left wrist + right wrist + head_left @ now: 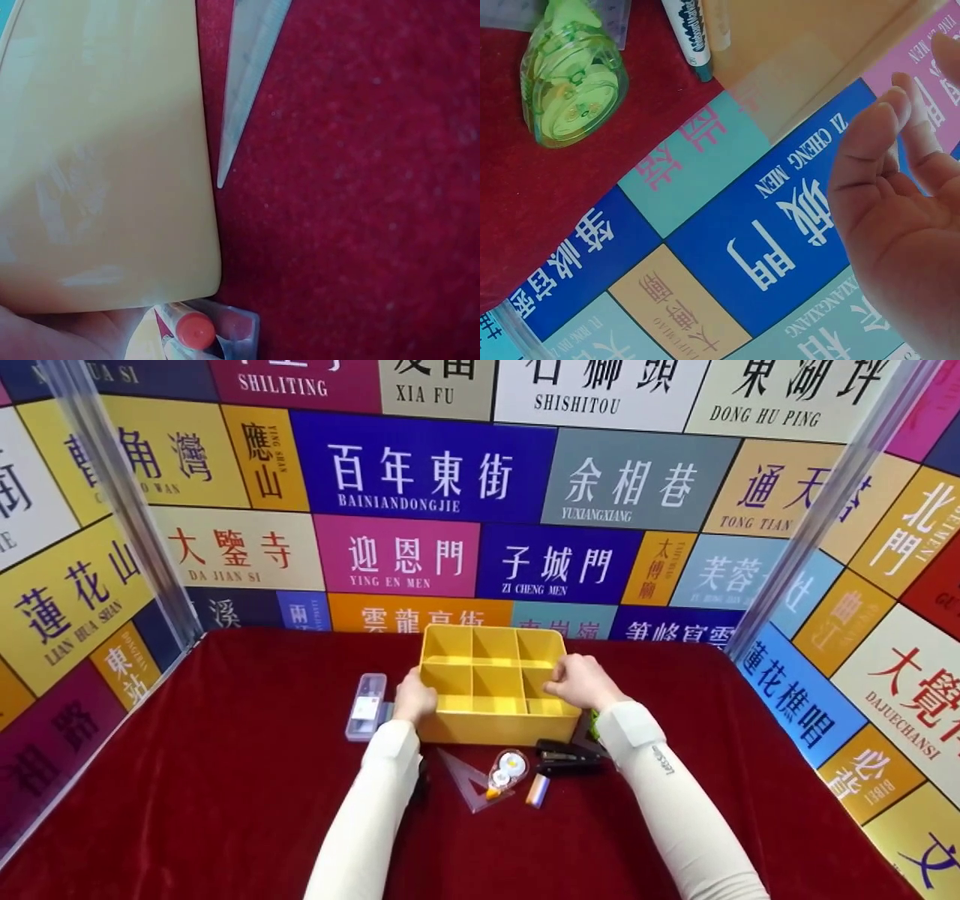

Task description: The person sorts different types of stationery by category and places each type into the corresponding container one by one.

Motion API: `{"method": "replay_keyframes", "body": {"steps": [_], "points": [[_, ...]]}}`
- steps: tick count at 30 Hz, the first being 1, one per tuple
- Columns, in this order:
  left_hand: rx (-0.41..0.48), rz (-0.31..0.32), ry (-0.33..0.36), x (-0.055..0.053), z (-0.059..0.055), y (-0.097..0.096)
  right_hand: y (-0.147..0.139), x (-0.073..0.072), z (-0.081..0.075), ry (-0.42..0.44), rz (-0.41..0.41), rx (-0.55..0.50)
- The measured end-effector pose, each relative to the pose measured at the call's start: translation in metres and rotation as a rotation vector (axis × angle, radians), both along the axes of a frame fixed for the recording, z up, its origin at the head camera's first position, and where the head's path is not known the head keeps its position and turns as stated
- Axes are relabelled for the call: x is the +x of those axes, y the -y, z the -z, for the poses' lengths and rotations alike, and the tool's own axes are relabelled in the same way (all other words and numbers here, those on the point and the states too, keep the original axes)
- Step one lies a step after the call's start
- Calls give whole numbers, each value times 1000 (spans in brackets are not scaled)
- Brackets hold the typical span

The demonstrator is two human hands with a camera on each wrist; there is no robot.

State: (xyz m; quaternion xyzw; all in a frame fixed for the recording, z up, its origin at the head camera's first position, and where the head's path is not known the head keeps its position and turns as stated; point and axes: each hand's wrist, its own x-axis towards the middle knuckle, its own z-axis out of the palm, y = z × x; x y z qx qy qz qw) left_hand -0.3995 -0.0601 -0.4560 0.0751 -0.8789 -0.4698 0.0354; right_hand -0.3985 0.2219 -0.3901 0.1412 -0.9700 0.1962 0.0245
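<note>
A yellow divided box [499, 727] sits on the red cloth, its compartments open at the top. My left hand [415, 697] grips the box's left wall, with the thumb over the rim; part of that hand shows at the lower corner in the left wrist view. Above the right rim is my right hand [589, 681], its fingers loosely bent. The right wrist view shows nothing between those fingers. A red-ended pen or marker [195, 330] lies by the box's left side. Beyond the right side are a green correction tape [577, 94] and a marker [686, 37].
A clear plastic case [367, 706] lies left of the box. In front are a transparent set square [466, 784], a white correction tape [510, 767], a striped eraser [537, 791] and a black stapler [570, 757]. Printed panels [424, 469] stand behind the table.
</note>
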Motion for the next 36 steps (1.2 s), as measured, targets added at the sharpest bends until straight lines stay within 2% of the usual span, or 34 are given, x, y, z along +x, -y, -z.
{"method": "replay_keyframes", "body": {"steps": [15, 22, 26, 33, 36], "points": [[-8, 1, 1, 2, -2, 0, 8, 32, 1, -15, -77, -12], [-7, -1, 6, 2, -3, -1, 17, 50, 6, -23, -194, 59], [-16, 1, 7, 2, -3, -1, 22, 58, 8, -29, -223, 78], [-16, 2, 1, 4, -3, 0, 26, 63, 9, -44, -289, 114], [-17, 6, -2, 4, -2, 0, 25, 60, 10, -65, -251, 92]]}}
